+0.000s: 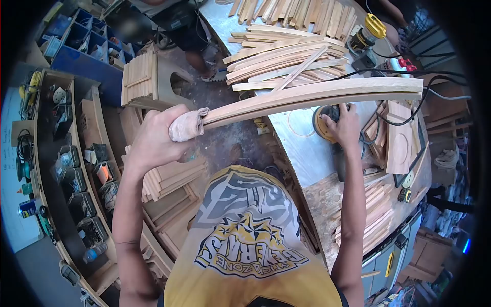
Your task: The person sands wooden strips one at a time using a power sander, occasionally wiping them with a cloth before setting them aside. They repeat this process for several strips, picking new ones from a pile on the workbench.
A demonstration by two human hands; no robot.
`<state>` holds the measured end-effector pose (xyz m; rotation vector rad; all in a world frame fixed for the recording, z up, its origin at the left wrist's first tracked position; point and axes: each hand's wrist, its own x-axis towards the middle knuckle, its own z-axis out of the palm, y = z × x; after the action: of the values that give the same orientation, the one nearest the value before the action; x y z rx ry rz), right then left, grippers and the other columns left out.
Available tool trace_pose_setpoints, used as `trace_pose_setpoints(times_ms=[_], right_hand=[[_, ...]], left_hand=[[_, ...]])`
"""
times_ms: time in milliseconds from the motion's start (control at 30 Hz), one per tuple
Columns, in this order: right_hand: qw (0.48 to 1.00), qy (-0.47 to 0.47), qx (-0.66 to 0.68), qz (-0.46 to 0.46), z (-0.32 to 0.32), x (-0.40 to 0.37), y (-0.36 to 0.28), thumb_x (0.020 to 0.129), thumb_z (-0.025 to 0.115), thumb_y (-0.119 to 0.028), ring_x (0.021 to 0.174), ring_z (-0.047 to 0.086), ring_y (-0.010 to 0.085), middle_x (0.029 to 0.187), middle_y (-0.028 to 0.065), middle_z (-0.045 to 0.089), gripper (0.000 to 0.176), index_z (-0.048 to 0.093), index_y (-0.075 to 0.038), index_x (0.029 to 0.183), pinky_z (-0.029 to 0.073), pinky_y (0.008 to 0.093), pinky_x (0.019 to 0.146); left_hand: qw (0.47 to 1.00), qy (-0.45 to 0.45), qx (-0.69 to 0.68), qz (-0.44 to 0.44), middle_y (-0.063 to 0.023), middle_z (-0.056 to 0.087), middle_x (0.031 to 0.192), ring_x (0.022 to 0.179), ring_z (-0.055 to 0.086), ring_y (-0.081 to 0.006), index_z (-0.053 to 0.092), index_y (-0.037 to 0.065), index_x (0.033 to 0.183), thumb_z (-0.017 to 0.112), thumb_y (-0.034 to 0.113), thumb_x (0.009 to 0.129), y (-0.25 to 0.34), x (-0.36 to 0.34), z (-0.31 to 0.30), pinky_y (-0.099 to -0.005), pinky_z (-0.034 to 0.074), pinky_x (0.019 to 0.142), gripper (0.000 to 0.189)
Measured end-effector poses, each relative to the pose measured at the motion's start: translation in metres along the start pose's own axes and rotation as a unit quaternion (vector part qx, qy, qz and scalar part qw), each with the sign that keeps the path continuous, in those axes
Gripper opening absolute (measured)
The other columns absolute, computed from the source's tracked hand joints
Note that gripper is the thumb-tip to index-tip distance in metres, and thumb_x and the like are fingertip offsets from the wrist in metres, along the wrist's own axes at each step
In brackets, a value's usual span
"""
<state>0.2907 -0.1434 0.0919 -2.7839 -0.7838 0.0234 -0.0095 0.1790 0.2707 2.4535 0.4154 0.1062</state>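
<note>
My left hand (156, 135) is closed around the near end of a long, slightly curved wooden strip (312, 97), which has a groove along its side. A pale, worn wrap (187, 126) covers the fingers where they meet the wood. The strip reaches across to the right, raised over the metal-topped table (307, 158). Below its far part, my right hand (343, 125) grips a yellow and black power sander (325, 124) at the tabletop. Part of the sander is hidden behind the strip and the fingers.
Curved wooden strips (286, 53) are piled at the table's far end. More strips (365, 215) lie nearer, beside a board with an oval recess (399, 146). A yellow power tool (368, 33) and black cables (434, 84) are at right. Shelves with bins (76, 179) line the left; people stand beyond.
</note>
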Motion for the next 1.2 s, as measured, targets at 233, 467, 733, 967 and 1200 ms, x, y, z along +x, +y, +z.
trace_pose_setpoints(times_ms=[233,467,733,967,1200], right_hand=[[0.999,0.049,0.0,-0.001,0.008,-0.002,0.009,0.081,0.081,-0.044,0.106,0.064,0.0453,0.126,0.024,0.057,0.064,0.058,-0.024,0.137,0.055,0.0521,0.088],[0.997,-0.021,-0.032,0.061,-0.01,-0.007,-0.001,0.079,0.082,-0.04,0.1,0.065,0.0477,0.119,0.0236,0.057,0.066,0.057,-0.024,0.138,0.055,0.0529,0.085],[0.997,-0.066,-0.019,-0.024,-0.02,-0.09,-0.012,0.079,0.082,-0.028,0.101,0.064,0.0454,0.116,0.0223,0.056,0.063,0.057,-0.021,0.136,0.054,0.0526,0.085],[0.996,-0.09,-0.01,-0.026,-0.051,-0.116,-0.045,0.076,0.084,-0.022,0.101,0.065,0.0431,0.113,0.0193,0.058,0.058,0.06,-0.02,0.129,0.055,0.0503,0.085],[0.988,-0.098,-0.031,-0.112,-0.022,-0.081,-0.079,0.079,0.081,-0.027,0.094,0.066,0.0431,0.113,0.0208,0.056,0.054,0.061,-0.024,0.129,0.058,0.0505,0.077]], left_hand=[[0.995,-0.085,-0.046,-0.016,-0.0067,0.06,0.067,0.061,0.056,-0.0135,0.063,0.002,0.086,0.074,0.007,0.074,0.004,0.009,0.004,-0.0318,0.048,0.062,0.017],[0.986,-0.145,-0.076,0.029,-0.0108,0.064,0.064,0.057,0.067,-0.0233,0.065,0.002,0.088,0.076,0.014,0.073,-0.007,0.015,0.019,-0.0363,0.052,0.06,0.021],[0.875,-0.303,-0.296,-0.235,-0.0053,0.059,0.062,0.045,0.055,-0.0124,0.066,-0.003,0.089,0.083,0.025,0.08,-0.044,0.029,0.255,-0.0314,0.044,0.041,0.035],[0.876,-0.361,-0.2,-0.249,-0.0138,0.065,0.064,0.048,0.062,-0.0225,0.068,-0.012,0.089,0.077,0.016,0.076,-0.047,0.027,0.335,-0.038,0.051,0.047,0.033],[0.881,-0.388,-0.159,-0.221,-0.0179,0.069,0.07,0.054,0.067,-0.0251,0.069,-0.013,0.088,0.078,0.017,0.075,-0.05,0.039,0.326,-0.0396,0.053,0.049,0.034]])
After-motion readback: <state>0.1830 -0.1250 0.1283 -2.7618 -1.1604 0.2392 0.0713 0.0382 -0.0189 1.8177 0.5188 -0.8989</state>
